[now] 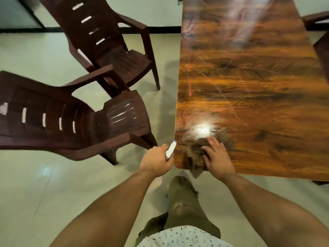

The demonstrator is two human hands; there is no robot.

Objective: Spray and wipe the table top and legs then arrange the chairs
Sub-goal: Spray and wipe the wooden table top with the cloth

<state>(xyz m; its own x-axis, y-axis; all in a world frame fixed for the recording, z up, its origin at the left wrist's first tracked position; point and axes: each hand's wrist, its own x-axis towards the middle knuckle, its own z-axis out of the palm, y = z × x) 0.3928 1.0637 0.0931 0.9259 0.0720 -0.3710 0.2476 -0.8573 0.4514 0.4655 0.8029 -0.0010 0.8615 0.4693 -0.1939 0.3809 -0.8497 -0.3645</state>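
glossy wood-grain table top [249,86], ribbed cloth [195,152], shiny plastic chairs [124,118].

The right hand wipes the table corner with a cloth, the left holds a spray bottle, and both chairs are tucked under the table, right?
Not tucked under: the head view shows the near chair and far chair out on the floor, apart from the table. The right hand does press the cloth there; the left hand grips the spray bottle.

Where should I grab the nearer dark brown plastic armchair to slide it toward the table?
Probably the armrest nearest you on the dark brown plastic armchair, gripped from above: it is a long, bare bar on your side, and the seat faces the glossy wooden table.
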